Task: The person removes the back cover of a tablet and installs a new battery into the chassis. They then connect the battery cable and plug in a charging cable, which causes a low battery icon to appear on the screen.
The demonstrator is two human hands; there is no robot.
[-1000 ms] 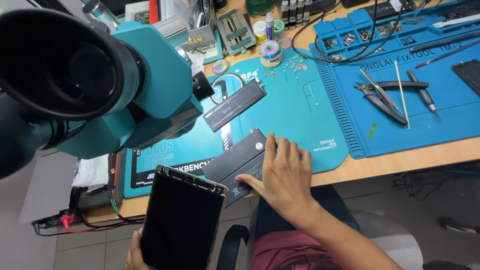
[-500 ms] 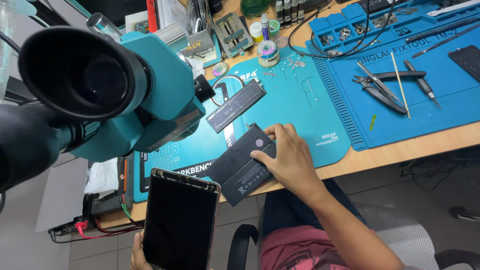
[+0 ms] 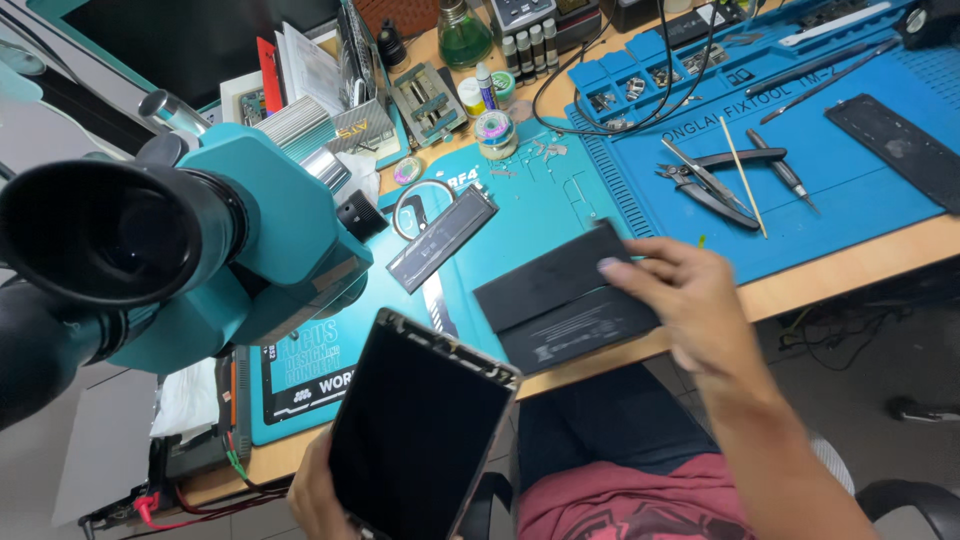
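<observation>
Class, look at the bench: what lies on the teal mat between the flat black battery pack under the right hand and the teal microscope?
In the head view, a long narrow black strip component lies on the teal mat between the black battery pack and the teal microscope.
</observation>
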